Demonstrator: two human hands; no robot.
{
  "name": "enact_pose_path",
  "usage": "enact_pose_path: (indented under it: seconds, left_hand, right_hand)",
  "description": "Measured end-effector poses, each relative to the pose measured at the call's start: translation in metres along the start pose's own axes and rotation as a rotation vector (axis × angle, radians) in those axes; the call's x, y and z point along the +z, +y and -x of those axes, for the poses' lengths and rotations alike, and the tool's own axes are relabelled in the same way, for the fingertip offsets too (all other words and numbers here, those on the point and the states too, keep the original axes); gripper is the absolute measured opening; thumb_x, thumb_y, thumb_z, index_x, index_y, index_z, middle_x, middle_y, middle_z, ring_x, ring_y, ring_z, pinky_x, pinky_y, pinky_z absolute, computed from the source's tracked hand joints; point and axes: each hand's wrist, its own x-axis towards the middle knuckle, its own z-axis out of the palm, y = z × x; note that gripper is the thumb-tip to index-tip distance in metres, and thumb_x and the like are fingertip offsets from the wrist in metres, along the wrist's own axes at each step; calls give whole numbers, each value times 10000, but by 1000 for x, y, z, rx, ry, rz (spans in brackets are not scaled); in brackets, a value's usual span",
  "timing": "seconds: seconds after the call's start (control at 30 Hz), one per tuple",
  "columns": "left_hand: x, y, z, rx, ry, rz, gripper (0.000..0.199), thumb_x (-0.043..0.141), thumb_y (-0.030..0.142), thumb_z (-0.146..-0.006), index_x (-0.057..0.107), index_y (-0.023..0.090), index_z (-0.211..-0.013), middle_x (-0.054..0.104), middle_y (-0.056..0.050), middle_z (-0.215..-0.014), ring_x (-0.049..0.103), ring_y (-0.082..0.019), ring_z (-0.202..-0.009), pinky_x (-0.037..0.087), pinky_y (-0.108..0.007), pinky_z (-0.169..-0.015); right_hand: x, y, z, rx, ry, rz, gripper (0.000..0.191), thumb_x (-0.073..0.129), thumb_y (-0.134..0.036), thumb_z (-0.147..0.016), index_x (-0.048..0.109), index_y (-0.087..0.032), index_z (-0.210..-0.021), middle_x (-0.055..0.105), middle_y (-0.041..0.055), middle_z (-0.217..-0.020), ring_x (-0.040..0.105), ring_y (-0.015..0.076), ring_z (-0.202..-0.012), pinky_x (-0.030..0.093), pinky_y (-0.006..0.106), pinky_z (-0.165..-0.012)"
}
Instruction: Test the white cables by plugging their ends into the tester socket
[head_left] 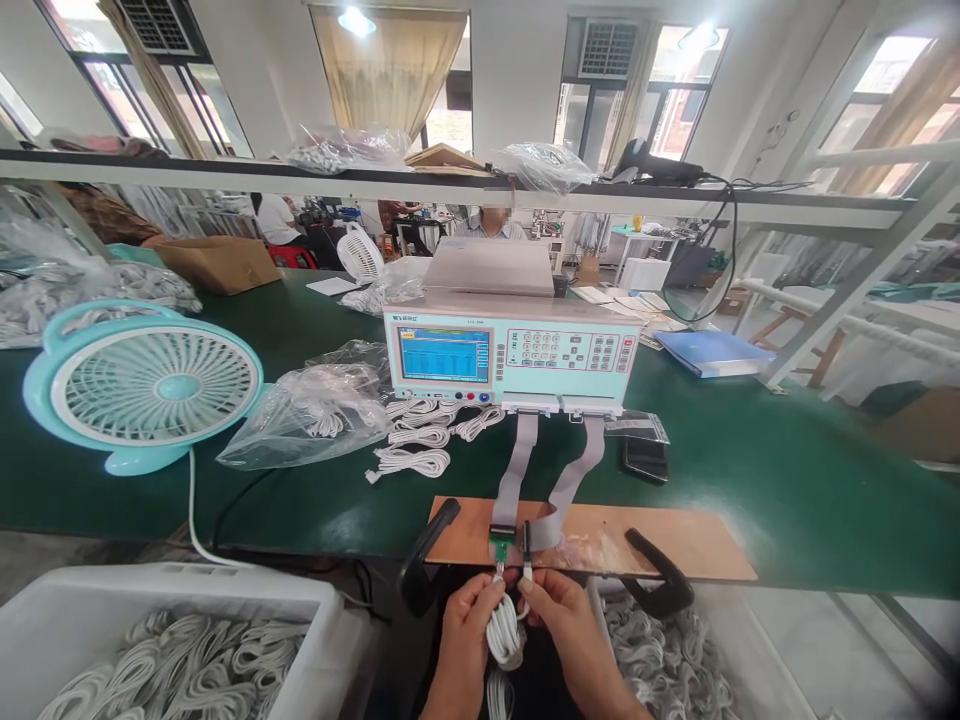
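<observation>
A coiled white cable (504, 632) hangs between my two hands at the front edge of a wooden board (675, 535). My left hand (472, 615) pinches one end of it, whose plug meets a small green circuit board (502, 549). The fingers of my right hand (559, 610) are closed on the other end, just below a black connector (526, 540). Two grey ribbon cables (516, 470) run from these connectors up to a tester (514, 350) with a lit blue screen.
Black clamps (431, 555) hold the board at both ends. White bins (315, 610) of coiled cables flank my arms. A turquoise fan (176, 385), bagged cables (322, 410), a phone (645, 459) and a blue folder (712, 353) lie on the green table (810, 470). A person (495, 225) sits behind the tester.
</observation>
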Motion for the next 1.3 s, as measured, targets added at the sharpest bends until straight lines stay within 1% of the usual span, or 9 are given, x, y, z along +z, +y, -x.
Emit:
enact_pose_path:
  seconds: [0.13, 0.23, 0.5, 0.77, 0.93, 1.0, 1.1, 1.2, 1.3]
  left_hand:
    - [6, -3, 8, -38, -7, 162, 239, 630, 344, -725, 595, 125, -638, 499, 32, -531, 453, -80, -517, 364, -186, -502]
    - [7, -7, 8, -30, 9, 239, 206, 634, 318, -731, 628, 120, -677, 542, 20, -544, 474, -77, -513, 368, -184, -495]
    - [5, -16, 4, 10, 46, 305, 169, 667, 271, -704, 668, 103, -689, 562, 19, -537, 481, -62, -496, 356, -168, -485]
    - [17, -21, 7, 65, 128, 355, 178, 655, 280, -716, 663, 106, -753, 596, 8, -593, 493, -69, -522, 387, -169, -492]
    - [21, -29, 4, 90, 188, 417, 192, 658, 289, -714, 657, 112, -791, 633, -22, -669, 558, -111, -640, 448, -206, -605]
    - [22, -32, 4, 104, 184, 408, 187, 645, 294, -728, 654, 113, -776, 627, -19, -668, 551, -103, -638, 447, -208, -624]
    - [24, -33, 3, 109, 177, 371, 201, 629, 315, -740, 638, 116, -716, 562, 20, -582, 486, -69, -546, 405, -178, -538]
    - [25, -29, 0, 99, 167, 337, 227, 631, 346, -729, 621, 122, -698, 537, 31, -570, 459, -68, -525, 379, -179, -507]
    - [18, -25, -1, 99, 178, 203, 284, 635, 399, -701, 582, 133, -615, 489, 50, -518, 422, -70, -485, 353, -187, -476]
  right_hand:
    - [2, -3, 2, 6, 7, -1, 258, 688, -392, -696, 661, -139, -652, 545, -10, -556, 406, 102, -529, 315, 199, -514]
    - [2, -3, 2, 14, -1, -11, 247, 679, -382, -707, 664, -138, -669, 553, -7, -570, 411, 101, -536, 319, 196, -520]
    - [0, 8, 0, 1, -22, -16, 220, 659, -351, -736, 638, -138, -684, 524, -27, -577, 385, 94, -538, 311, 196, -524]
    - [-1, 9, 1, 12, -50, -46, 215, 667, -349, -737, 640, -137, -717, 537, -18, -601, 403, 100, -549, 329, 198, -531]
    - [-4, 13, -1, 39, -86, -100, 209, 662, -349, -750, 669, -146, -803, 584, 9, -663, 462, 126, -612, 369, 208, -568]
    - [-4, 13, -1, 56, -91, -114, 230, 667, -356, -744, 677, -146, -839, 607, 25, -705, 490, 145, -656, 392, 223, -602]
    - [-3, 10, -1, 78, -80, -127, 252, 678, -371, -731, 681, -145, -841, 616, 27, -707, 503, 153, -663, 401, 231, -617]
    - [-1, 7, 1, 75, -82, -129, 246, 677, -382, -730, 677, -147, -803, 604, 12, -687, 483, 137, -629, 389, 219, -601]
    - [0, 6, 3, 55, -68, -118, 222, 685, -371, -725, 666, -153, -765, 563, -17, -634, 439, 110, -583, 364, 191, -562]
